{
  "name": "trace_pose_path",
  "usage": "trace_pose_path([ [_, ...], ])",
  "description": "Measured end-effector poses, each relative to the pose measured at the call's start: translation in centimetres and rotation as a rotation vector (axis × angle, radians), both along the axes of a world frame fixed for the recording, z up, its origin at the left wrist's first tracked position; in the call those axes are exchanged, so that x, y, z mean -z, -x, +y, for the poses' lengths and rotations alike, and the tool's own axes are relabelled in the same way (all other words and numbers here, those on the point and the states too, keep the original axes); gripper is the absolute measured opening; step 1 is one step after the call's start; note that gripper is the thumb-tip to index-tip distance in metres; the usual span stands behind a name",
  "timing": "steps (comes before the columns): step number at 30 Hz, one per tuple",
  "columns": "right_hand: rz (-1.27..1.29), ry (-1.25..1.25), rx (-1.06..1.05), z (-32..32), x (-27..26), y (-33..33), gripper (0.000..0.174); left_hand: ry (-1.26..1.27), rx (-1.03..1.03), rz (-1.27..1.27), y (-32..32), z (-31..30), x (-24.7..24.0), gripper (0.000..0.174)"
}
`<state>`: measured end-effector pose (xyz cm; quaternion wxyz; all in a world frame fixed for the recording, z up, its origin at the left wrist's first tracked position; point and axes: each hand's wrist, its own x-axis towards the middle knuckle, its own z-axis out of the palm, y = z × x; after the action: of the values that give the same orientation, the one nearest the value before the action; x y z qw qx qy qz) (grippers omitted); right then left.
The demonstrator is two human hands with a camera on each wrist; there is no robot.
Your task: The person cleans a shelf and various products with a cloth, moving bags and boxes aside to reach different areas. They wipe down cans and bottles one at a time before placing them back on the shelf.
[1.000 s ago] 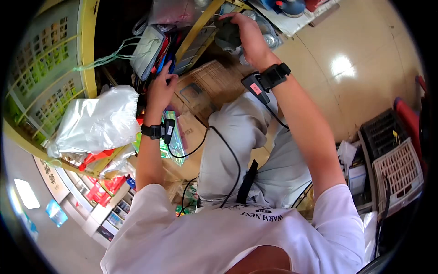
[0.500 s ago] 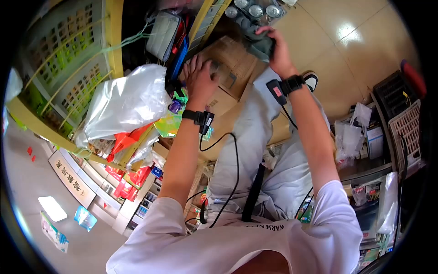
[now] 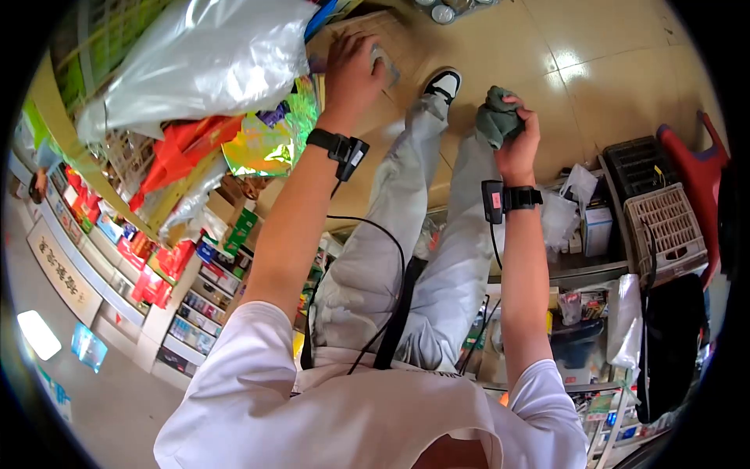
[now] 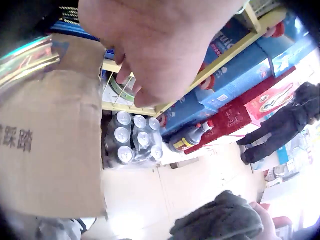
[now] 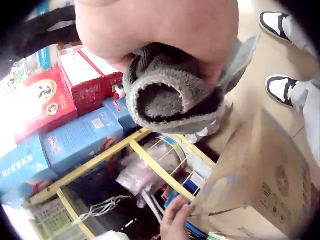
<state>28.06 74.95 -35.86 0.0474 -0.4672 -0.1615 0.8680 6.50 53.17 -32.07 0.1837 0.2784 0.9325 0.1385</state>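
A dark grey-green cloth is bunched in my right hand, fingers curled round it, above the right knee. In the right wrist view the cloth is rolled, its fuzzy edge showing, under the right hand. My left hand is at the cardboard box, fingers loosely bent; whether it touches the box is unclear. The left wrist view shows the box beside the left hand, and the cloth lower down with part of the right hand.
A yellow-framed rack borders the box. Shrink-wrapped cans and a dark bottle stand on the tiled floor side. Silvery plastic bags hang at the left. Crates and a red stool are at the right.
The right hand has drawn the cloth from beside the cans back toward the body. My left hand has moved from the rack's folders to the box. The head view has shifted.
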Motion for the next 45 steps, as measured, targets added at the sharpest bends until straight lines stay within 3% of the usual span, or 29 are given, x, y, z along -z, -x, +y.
trace_pose_path([
  [1, -0.003, -0.003, -0.017, -0.4, 0.2, 0.3, 0.034, -0.063, -0.013, -0.025, -0.8, -0.1, -0.2, 0.042],
  [4, -0.115, -0.189, -0.358, -1.7, -0.2, 2.0, 0.055, -0.148, -0.1, -0.122, -2.8, -1.1, -1.0, 0.046],
  [6, -0.086, -0.368, -0.686, -3.2, 0.9, 3.1, 0.056, -0.096, -0.146, 0.037, -3.3, -2.3, -0.4, 0.052],
  [7, -0.087, -0.373, -0.687, -4.0, 0.6, 3.9, 0.056, -0.101, -0.148, 0.037, -2.9, -2.9, -0.4, 0.052],
  [9, -0.155, -0.433, -1.023, -5.7, 0.2, 5.9, 0.061, -0.012, -0.255, 0.07, -1.3, -3.7, -0.3, 0.055],
  [10, -0.155, -0.447, -1.075, -6.7, 0.9, 6.4, 0.066, -0.023, -0.243, 0.071, -0.4, -3.9, -0.1, 0.055],
  [13, -0.121, -0.53, -0.967, -10.3, 3.5, 6.2, 0.064, 0.128, -0.441, -0.108, 1.1, -4.2, 0.0, 0.056],
  [16, -0.178, -0.481, -1.071, -10.8, 2.3, 6.7, 0.064, 0.037, -0.335, 0.079, 1.0, -4.5, 0.8, 0.053],
  [21, -0.177, -0.355, -1.01, -10.5, 2.6, 5.0, 0.057, -0.027, -0.371, -0.003, 1.5, -3.5, 0.1, 0.043],
  [26, -0.206, -0.458, -1.053, -10.1, 2.4, 3.3, 0.052, -0.084, -0.385, -0.127, -0.2, -6.4, -1.8, 0.033],
  [28, -0.255, -0.495, -1.028, -10.0, 1.6, 2.8, 0.05, 0.111, -0.384, 0.174, -2.5, -11.8, -0.9, 0.037],
  [30, -0.245, -0.491, -0.879, -9.2, -0.2, 2.6, 0.048, 0.048, -0.524, 0.407, -3.4, -15.6, -1.2, 0.041],
  [31, -0.267, -0.494, -0.855, -8.9, -0.8, 2.5, 0.046, -0.248, -0.853, 0.293, -3.9, -17.4, -0.5, 0.042],
  [32, -0.265, -0.509, -0.871, -8.6, -1.4, 2.3, 0.046, -0.131, -0.884, 0.365, -4.2, -20.5, 0.7, 0.049],
  [34, -0.31, -0.503, -0.868, -7.6, -2.5, 2.0, 0.046, 0.0, -0.743, 0.414, -3.6, -19.7, -0.3, 0.061],
  [35, -0.307, -0.527, -0.886, -7.2, -3.8, 2.2, 0.046, 0.04, -0.547, 0.367, -3.0, -20.3, -0.1, 0.073],
  [36, -0.315, -0.534, -0.864, -6.9, -5.1, 2.4, 0.045, 0.241, -0.511, 0.323, -3.2, -20.5, 0.4, 0.077],
  [38, -0.318, -0.561, -0.87, -6.2, -7.0, 2.3, 0.045, 0.281, -0.547, 0.232, -1.9, -20.5, 0.2, 0.076],
  [39, -0.327, -0.57, -0.911, -6.0, -7.8, 2.3, 0.044, 0.318, -0.66, 0.168, -2.2, -19.8, -0.5, 0.067],
  [40, -0.329, -0.581, -0.953, -6.0, -8.5, 2.4, 0.044, 0.156, -0.69, 0.181, -2.9, -20.5, 0.5, 0.049],
  [41, -0.314, -0.604, -0.989, -6.3, -9.3, 2.6, 0.044, 0.145, -0.726, 0.037, -3.5, -19.6, -1.4, 0.041],
  [43, -0.313, -0.687, -1.082, -6.5, -12.0, 2.5, 0.044, 0.068, -0.784, -0.278, -7.3, -17.3, -5.0, 0.038],
  [44, -0.236, -0.656, -1.02, -7.1, -13.8, 2.4, 0.044, -0.005, -0.8, -0.413, -8.4, -16.6, -6.5, 0.041],
  [45, -0.259, -0.598, -1.072, -7.3, -13.8, 1.8, 0.043, -0.122, -0.844, -0.5, -9.7, -14.9, -11.4, 0.039],
])
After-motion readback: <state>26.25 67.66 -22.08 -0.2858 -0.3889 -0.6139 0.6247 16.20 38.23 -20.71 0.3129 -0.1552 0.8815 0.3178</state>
